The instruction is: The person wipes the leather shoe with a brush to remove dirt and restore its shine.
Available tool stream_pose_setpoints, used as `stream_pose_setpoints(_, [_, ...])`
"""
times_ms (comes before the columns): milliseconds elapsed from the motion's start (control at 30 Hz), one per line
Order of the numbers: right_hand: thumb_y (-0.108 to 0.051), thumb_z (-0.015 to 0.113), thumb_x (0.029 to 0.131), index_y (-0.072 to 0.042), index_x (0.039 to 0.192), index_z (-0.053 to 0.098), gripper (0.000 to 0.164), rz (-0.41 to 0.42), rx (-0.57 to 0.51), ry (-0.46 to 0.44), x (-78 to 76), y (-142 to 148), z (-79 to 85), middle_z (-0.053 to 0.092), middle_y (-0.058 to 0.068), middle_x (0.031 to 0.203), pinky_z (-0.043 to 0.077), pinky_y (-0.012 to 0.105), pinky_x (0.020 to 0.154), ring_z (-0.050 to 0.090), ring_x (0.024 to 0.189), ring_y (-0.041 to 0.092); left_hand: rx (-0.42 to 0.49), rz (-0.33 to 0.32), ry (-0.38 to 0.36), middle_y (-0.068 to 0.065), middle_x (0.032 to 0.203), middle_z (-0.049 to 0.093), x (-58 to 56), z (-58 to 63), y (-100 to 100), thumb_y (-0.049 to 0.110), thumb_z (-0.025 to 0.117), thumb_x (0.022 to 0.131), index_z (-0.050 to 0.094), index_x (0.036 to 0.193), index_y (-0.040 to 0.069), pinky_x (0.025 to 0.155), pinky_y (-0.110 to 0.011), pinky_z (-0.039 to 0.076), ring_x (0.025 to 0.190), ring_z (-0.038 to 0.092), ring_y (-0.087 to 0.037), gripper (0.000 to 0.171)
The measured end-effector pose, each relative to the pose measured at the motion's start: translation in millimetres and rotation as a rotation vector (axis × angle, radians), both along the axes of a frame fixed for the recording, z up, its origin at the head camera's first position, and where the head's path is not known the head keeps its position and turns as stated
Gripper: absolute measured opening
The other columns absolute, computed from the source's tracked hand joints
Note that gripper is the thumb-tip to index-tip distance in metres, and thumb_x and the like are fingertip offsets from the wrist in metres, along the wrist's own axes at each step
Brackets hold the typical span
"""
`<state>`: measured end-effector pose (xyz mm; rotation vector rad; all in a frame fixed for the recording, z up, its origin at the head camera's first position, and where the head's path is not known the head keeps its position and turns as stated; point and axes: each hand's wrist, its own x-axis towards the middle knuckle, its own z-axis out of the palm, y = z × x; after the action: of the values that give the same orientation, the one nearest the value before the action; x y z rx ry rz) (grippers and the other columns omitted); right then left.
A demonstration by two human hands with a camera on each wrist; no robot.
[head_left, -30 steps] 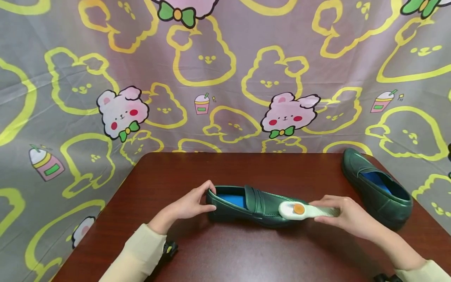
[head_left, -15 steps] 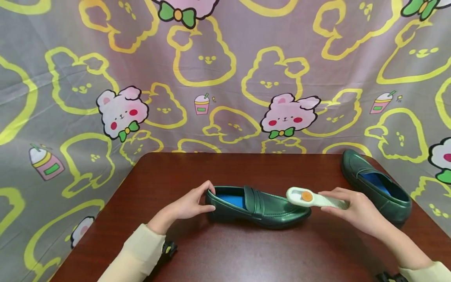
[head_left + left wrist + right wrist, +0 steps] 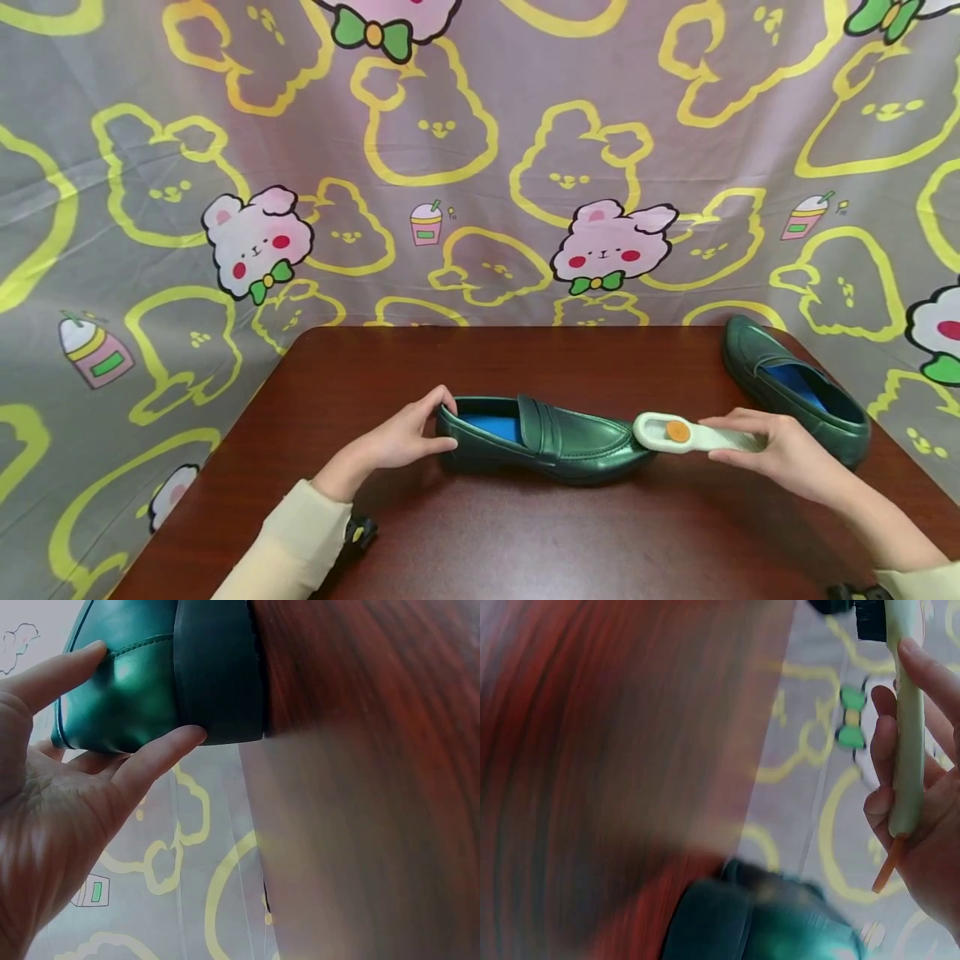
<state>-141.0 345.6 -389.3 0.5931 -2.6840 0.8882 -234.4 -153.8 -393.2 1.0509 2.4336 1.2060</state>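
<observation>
A dark green loafer (image 3: 585,437) with a blue insole lies in the middle of the table, its toe to the right. My left hand (image 3: 397,437) holds it at the heel; in the left wrist view the thumb and fingers spread over the heel (image 3: 142,694). In my right hand (image 3: 783,454) is a pale green shoe brush (image 3: 705,435) with an orange round button, gripped by its handle. The brush head overlaps the tip of the toe. Dark bristles (image 3: 871,621) show under the brush in the right wrist view, close to the toe.
A second green loafer (image 3: 840,421) stands at the right edge of the brown table (image 3: 555,542), just behind my right hand. A grey curtain (image 3: 480,183) with cartoon prints hangs behind the table and along its sides.
The brush has moved to the right with my right hand, from the side of the vamp to the tip of the toe. My left hand and the loafer have stayed in place.
</observation>
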Motion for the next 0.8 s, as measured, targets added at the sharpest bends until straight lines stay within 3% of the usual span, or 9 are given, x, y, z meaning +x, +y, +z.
stream_pose_setpoints(100, [-0.019,0.083,0.078,-0.020,0.110,0.073,0.033,-0.077,0.009,0.030,1.6,7,2.5,0.064,-0.010,0.092,0.040,0.022,0.060,0.052,0.077,0.005,-0.005,0.001,0.008,0.001,0.090,0.057,0.0,0.0,0,0.013,0.073,0.088,0.042,0.110,0.017,0.077,-0.041,0.045,0.091,0.055,-0.019,0.038])
stream_pose_setpoints(167, [-0.017,0.083,0.077,-0.020,0.110,0.073,0.034,-0.067,0.002,0.041,3.3,3,4.3,0.064,-0.010,0.092,0.041,0.021,0.061,0.052,0.077,0.005,-0.007,0.000,0.010,0.001,0.090,0.056,0.0,0.1,0,0.013,0.073,0.088,0.042,0.110,0.017,0.076,-0.040,0.045,0.090,0.054,-0.019,0.038])
stream_pose_setpoints(333, [-0.019,0.084,0.075,-0.024,0.111,0.073,0.038,0.123,0.005,0.027,6.9,-22,4.7,0.064,-0.014,0.091,0.043,0.021,0.058,0.055,0.074,0.004,-0.013,0.000,0.011,0.001,0.089,0.056,-0.7,0.4,1,0.014,0.073,0.088,0.042,0.110,0.017,0.073,-0.038,0.045,0.088,0.054,-0.018,0.038])
stream_pose_setpoints(433, [-0.020,0.085,0.074,-0.026,0.111,0.073,0.039,0.168,0.020,0.027,6.5,-27,4.3,0.064,-0.015,0.092,0.045,0.022,0.057,0.055,0.073,0.004,-0.010,-0.003,0.015,0.001,0.089,0.057,-0.7,0.3,1,0.014,0.073,0.088,0.042,0.110,0.017,0.072,-0.038,0.046,0.086,0.055,-0.018,0.038])
stream_pose_setpoints(533, [-0.018,0.084,0.076,-0.023,0.111,0.073,0.037,0.104,0.008,0.011,3.3,-14,2.7,0.064,-0.013,0.091,0.044,0.022,0.058,0.055,0.075,0.005,-0.011,-0.004,0.018,0.001,0.089,0.057,-0.8,0.0,2,0.014,0.073,0.088,0.042,0.110,0.017,0.072,-0.038,0.046,0.085,0.055,-0.018,0.038])
stream_pose_setpoints(700, [-0.021,0.082,0.080,-0.017,0.112,0.072,0.034,-0.104,0.009,-0.008,-2.1,13,-0.4,0.063,-0.007,0.091,0.041,0.023,0.061,0.051,0.076,0.005,-0.020,0.002,0.015,0.001,0.090,0.057,-0.4,-0.5,1,0.013,0.073,0.088,0.042,0.110,0.018,0.073,-0.038,0.046,0.088,0.054,-0.018,0.038])
stream_pose_setpoints(800, [-0.024,0.081,0.081,-0.016,0.112,0.072,0.034,-0.151,0.022,-0.001,-2.7,10,1.3,0.063,-0.005,0.091,0.041,0.024,0.061,0.051,0.076,0.005,-0.019,-0.004,0.019,0.001,0.090,0.057,-0.1,0.0,0,0.013,0.073,0.088,0.042,0.110,0.017,0.073,-0.038,0.046,0.088,0.054,-0.019,0.038])
